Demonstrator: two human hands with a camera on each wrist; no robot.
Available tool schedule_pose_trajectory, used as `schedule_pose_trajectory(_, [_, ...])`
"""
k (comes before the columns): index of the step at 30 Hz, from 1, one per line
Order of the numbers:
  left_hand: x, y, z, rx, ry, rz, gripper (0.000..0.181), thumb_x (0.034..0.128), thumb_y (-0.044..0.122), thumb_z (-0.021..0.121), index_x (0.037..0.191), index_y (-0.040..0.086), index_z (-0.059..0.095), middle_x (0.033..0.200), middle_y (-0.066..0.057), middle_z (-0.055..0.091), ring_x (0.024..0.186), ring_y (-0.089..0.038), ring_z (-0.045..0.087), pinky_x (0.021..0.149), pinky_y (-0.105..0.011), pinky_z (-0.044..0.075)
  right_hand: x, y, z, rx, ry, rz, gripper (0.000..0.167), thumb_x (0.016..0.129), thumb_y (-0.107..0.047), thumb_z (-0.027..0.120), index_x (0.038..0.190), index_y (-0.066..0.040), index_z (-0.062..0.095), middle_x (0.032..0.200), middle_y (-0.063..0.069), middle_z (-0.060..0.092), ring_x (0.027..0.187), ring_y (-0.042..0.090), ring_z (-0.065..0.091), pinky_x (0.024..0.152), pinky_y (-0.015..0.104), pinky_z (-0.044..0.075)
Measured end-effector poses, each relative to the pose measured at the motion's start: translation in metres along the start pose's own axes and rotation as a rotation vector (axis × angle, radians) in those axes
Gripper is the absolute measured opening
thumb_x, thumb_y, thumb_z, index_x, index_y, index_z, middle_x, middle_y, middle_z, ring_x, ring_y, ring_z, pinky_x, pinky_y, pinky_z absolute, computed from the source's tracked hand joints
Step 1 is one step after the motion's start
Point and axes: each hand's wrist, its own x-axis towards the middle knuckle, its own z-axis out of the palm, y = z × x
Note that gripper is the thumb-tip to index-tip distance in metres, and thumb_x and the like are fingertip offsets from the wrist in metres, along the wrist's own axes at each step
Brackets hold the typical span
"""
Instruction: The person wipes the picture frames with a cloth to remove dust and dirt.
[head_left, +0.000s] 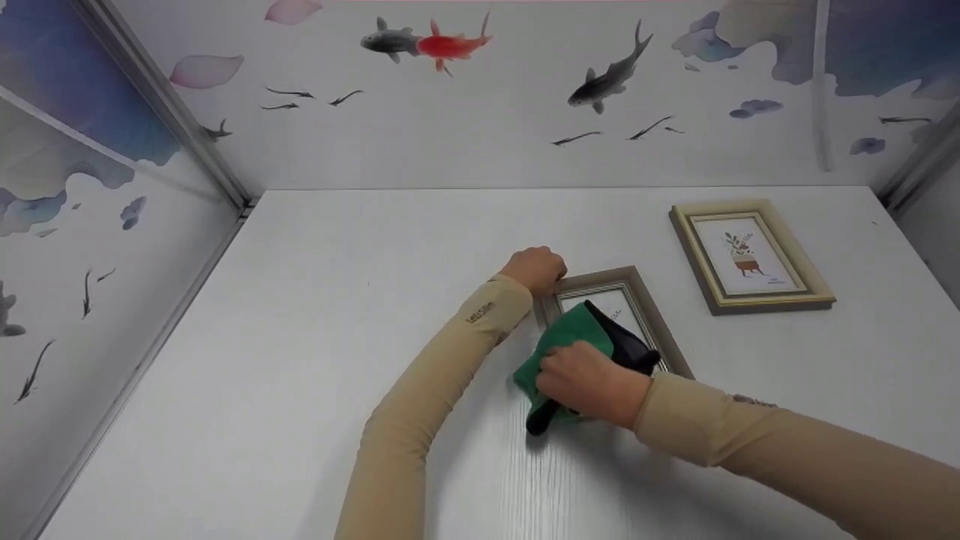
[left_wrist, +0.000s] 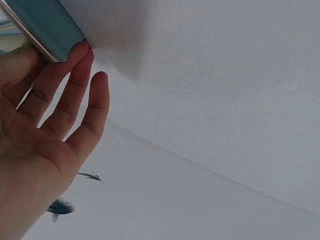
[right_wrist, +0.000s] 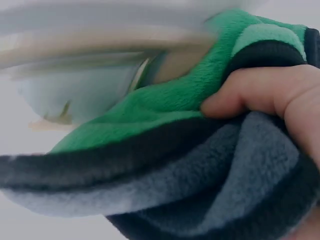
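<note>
We pinch pic frame (head_left: 651,313) by corner w/ L hand (head_left: 534,270), grip bunched grn/blk cloth (head_left: 571,330) over it w/ R hand (head_left: 589,379); 2nd frame (head_left: 811,276) lies nr.

Right fingers (head_left: 553,369) around a green-and-black cloth (head_left: 571,330) over one picture frame (head_left: 649,311), left fingers (head_left: 556,270) at its corner

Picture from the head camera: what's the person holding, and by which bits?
The left grip pinches the nearer picture frame at its far left corner. The right grip holds the green-and-dark cloth by a bunched part.
</note>
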Motion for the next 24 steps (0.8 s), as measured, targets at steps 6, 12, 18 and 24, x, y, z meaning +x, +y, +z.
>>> schedule_pose_trajectory(6, [0.003,0.001,0.003,-0.016,-0.023,-0.003,0.021,0.0989,0.015,0.055,0.110,0.010,0.072,0.100,-0.005,0.068,0.084,-0.013,0.058,0.073,-0.026,0.049,0.023,0.024,0.011,0.034,0.018,0.035,0.022,0.086,-0.011,0.073,0.069,-0.009,0.057,0.066,0.002,0.052,0.058,0.014,0.049,0.047,0.029,0.046])
schedule_pose_trajectory(12, [0.004,0.001,0.002,-0.016,-0.014,-0.013,0.018,0.0981,0.009,0.054,0.099,0.009,0.072,0.093,-0.005,0.066,0.076,-0.013,0.050,0.067,-0.026,0.044,0.030,0.035,0.021,0.049,0.125,0.058,0.025,0.084,-0.008,0.073,0.068,-0.008,0.054,0.067,0.003,0.050,0.060,0.014,0.050,0.046,0.028,0.046])
schedule_pose_trajectory(18, [0.003,0.000,-0.001,-0.001,-0.029,0.003,0.019,0.0968,0.012,0.059,0.111,0.010,0.072,0.103,-0.005,0.068,0.089,-0.014,0.060,0.077,-0.027,0.050,0.014,0.016,0.015,-0.015,0.036,0.035,0.019,0.081,-0.022,0.078,0.081,-0.009,0.064,0.080,0.005,0.058,0.077,0.018,0.058,0.050,0.028,0.049])
schedule_pose_trajectory(24, [-0.001,-0.003,0.000,-0.020,-0.005,0.004,0.022,0.0962,0.013,0.060,0.115,0.008,0.071,0.106,-0.005,0.069,0.095,-0.016,0.062,0.082,-0.028,0.049,-0.015,-0.018,0.000,-0.023,-0.013,-0.011,0.031,0.075,-0.036,0.082,0.088,-0.010,0.070,0.091,0.003,0.065,0.086,0.017,0.062,0.057,0.026,0.051])
